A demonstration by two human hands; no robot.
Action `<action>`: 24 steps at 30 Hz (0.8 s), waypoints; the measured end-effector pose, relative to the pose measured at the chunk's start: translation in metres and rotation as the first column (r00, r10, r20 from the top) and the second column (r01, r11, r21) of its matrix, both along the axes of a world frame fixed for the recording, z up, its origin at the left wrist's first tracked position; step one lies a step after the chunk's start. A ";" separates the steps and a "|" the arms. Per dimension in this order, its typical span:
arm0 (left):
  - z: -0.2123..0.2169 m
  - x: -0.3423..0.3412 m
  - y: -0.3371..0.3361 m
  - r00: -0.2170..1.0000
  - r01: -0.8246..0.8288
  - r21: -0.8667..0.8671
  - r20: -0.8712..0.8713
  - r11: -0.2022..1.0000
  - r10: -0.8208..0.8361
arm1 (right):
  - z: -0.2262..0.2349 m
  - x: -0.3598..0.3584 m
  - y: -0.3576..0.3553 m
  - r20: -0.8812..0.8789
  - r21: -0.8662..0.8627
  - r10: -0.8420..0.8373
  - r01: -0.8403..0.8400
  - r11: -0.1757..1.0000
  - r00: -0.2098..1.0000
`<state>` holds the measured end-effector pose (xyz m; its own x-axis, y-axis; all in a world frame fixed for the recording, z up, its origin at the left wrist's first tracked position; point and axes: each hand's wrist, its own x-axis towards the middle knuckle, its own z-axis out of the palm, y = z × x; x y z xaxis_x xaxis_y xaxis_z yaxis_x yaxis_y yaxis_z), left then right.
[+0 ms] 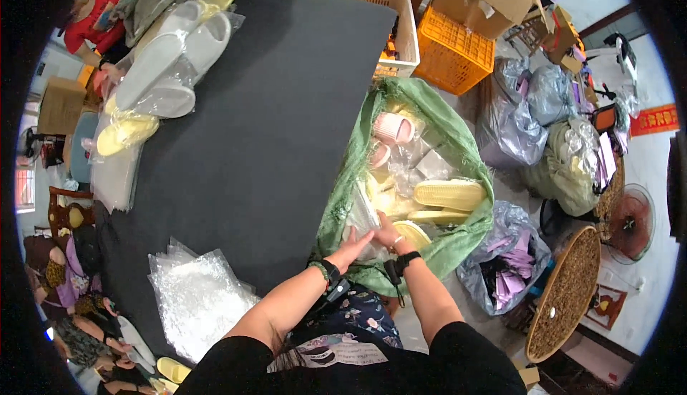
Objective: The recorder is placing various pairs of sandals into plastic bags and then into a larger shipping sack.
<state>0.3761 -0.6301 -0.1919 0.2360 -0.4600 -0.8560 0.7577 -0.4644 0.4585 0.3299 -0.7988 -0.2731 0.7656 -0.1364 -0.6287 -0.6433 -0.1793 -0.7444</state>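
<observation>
Both my hands reach into a large green woven sack (458,241) to the right of a black table (272,123). My left hand (356,243) and my right hand (387,232) press together on a clear-bagged item (361,217) near the sack's front rim. Inside the sack lie pale yellow slippers (449,194), pink slippers (392,129) and several clear plastic bags. Each wrist wears a dark band.
A stack of clear plastic bags (197,298) lies at the table's near edge. Bagged white and yellow slippers (168,59) are piled at its far left. A white basket (390,16), an orange crate (454,51), cardboard boxes and full plastic bags (504,266) crowd the right.
</observation>
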 end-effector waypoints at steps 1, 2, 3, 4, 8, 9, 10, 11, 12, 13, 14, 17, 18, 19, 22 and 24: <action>0.012 -0.004 0.003 0.999 0.032 0.003 0.026 0.999 -0.032 | 0.009 -0.008 0.005 0.002 -0.009 0.011 -0.011 1.000 1.000; 0.023 -0.006 0.007 0.999 0.021 -0.008 0.028 1.000 -0.021 | 0.018 -0.017 0.010 -0.035 0.076 -0.089 0.091 0.993 0.995; 0.034 -0.010 0.014 0.999 0.045 -0.102 0.010 0.994 -0.044 | 0.034 -0.023 0.016 -0.076 0.161 -0.176 0.186 0.969 0.981; 0.046 -0.014 0.020 0.998 0.067 -0.196 -0.006 0.978 -0.070 | 0.055 -0.030 0.022 -0.072 0.155 -0.158 0.167 0.974 0.985; 0.100 -0.037 0.036 0.956 0.257 -0.264 0.208 0.930 -0.205 | 0.117 -0.076 0.015 0.106 0.140 -0.308 0.292 0.946 0.946; 0.119 -0.040 0.042 0.938 0.301 -0.322 0.270 0.897 -0.217 | 0.138 -0.082 0.020 0.183 0.132 -0.348 0.327 0.936 0.920; 0.134 -0.043 0.053 0.938 0.292 -0.327 0.280 0.899 -0.203 | 0.173 -0.085 0.034 0.258 0.135 -0.378 0.354 0.925 0.889; 0.149 -0.046 0.061 0.909 0.350 -0.363 0.353 0.863 -0.220 | 0.206 -0.086 0.042 0.274 0.123 -0.371 0.350 0.928 0.887; 0.159 -0.048 0.069 0.873 0.411 -0.390 0.428 0.824 -0.234 | 0.238 -0.084 0.051 0.315 0.115 -0.345 0.325 0.939 0.884; 0.160 -0.051 0.079 0.829 0.427 -0.436 0.538 0.792 -0.151 | 0.265 -0.080 0.062 0.357 0.109 -0.320 0.302 0.947 0.878; 0.170 -0.049 0.088 0.820 0.442 -0.440 0.552 0.781 -0.153 | 0.286 -0.075 0.070 0.373 0.100 -0.326 0.311 0.945 0.869; 0.219 -0.040 0.129 0.641 0.446 -0.480 0.760 0.755 0.105 | 0.350 -0.052 0.102 0.568 -0.170 -0.016 0.136 0.976 0.823; 0.230 -0.037 0.142 0.641 0.414 -0.517 0.750 0.749 0.163 | 0.374 -0.042 0.115 0.554 -0.291 0.094 0.087 0.953 0.827; 0.240 -0.034 0.153 0.672 0.325 -0.684 0.653 0.653 0.349 | 0.389 -0.032 0.131 0.629 -0.292 0.129 0.080 0.953 0.766; 0.258 -0.020 0.193 0.661 0.187 -0.810 0.523 0.556 0.539 | 0.415 0.008 0.181 0.755 -0.293 0.269 -0.060 0.954 0.598; 0.238 -0.021 0.234 0.566 -0.010 -0.787 0.504 0.616 0.653 | 0.416 0.046 0.221 0.851 -0.454 0.458 -0.080 0.888 0.258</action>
